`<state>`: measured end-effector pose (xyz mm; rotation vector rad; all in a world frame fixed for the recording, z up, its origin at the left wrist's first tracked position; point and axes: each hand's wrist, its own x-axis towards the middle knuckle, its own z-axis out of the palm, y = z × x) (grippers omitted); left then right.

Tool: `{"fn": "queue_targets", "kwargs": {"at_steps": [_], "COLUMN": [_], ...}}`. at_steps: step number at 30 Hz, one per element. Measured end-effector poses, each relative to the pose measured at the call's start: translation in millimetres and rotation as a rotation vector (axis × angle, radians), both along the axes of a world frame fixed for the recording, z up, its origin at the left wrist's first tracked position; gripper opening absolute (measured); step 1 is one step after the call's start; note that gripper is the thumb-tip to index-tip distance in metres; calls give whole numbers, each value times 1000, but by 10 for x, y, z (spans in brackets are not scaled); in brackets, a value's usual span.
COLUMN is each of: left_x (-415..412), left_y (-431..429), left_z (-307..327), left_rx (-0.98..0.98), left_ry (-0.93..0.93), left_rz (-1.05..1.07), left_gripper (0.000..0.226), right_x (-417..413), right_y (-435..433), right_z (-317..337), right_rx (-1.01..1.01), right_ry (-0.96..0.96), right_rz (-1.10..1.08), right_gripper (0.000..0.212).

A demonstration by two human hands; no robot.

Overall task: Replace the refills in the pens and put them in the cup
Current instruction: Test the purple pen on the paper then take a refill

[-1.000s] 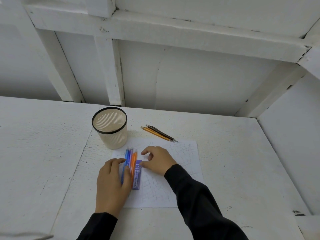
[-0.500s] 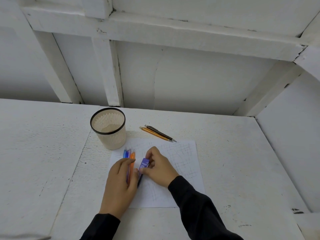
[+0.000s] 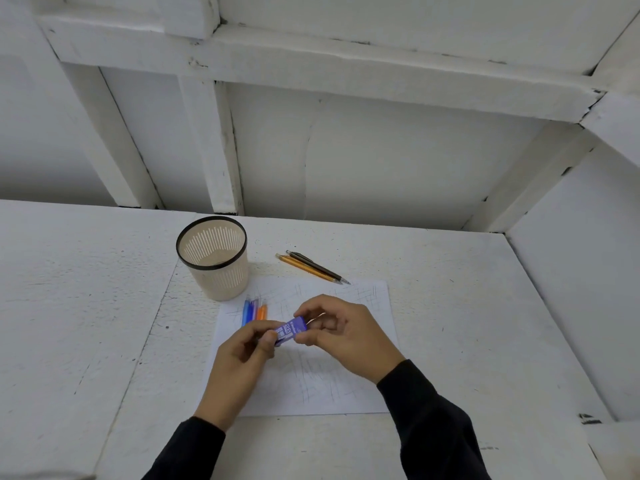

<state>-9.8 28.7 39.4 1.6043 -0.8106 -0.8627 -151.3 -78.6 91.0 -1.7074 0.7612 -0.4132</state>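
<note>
Black sleeves are reaching in from the near edge of the white painted table, and both hands are meeting above a sheet of paper covered in pen scribbles. The left hand is pinching the lower left end of a small purple refill box between its thumb and curled fingers, while the right hand is gripping the upper right end with its thumb and forefinger, the other fingers curling loosely behind. The box is tilting up to the right, lifted off the paper, with its white print facing the camera. Just beyond the left hand, a bunch of coloured pens, blue and orange, is lying on the far left corner of the sheet, their near ends hiding behind the fingers. Beside their far ends a beige slotted cup with a black rim is standing upright on the table. To its right, past the sheet's far edge, an orange pen and a dark pen are lying side by side, touching along their length. Behind everything, white beams are bracing the wall.
</note>
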Motion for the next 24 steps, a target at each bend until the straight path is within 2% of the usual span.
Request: {"fn": "queue_targets", "kwargs": {"at_steps": [4,7,9,12,15,19,24], "left_x": [-17,-87,-147,-196,-181,-139,-105], "left_y": [-44,-77,-90,-99,-120,-136,-122], "left_z": [63,123,154,211,234,273,454], "left_rx": [-41,-72,-99,-154,-215,-288,-354], "left_ry": [487,774,958,1127,1112,942,487], "left_rz": [163,263,344,450,517,522,485], "left_gripper": [29,34,33,28,23,31,34], "right_x": [-30,-29,-37,-24,13,84,140], "right_y": [41,85,104,180,318,444,454], "right_z": [67,40,-4,-52,-92,-86,-54], "right_rx": [-219,-320,-271,24,311,560,966], "right_ry": [-11,-20,-50,-180,-315,-431,-553], "right_rz": [22,16,-15,-165,-260,-311,-321], "right_gripper": [20,18,14,14,17,15,21]}}
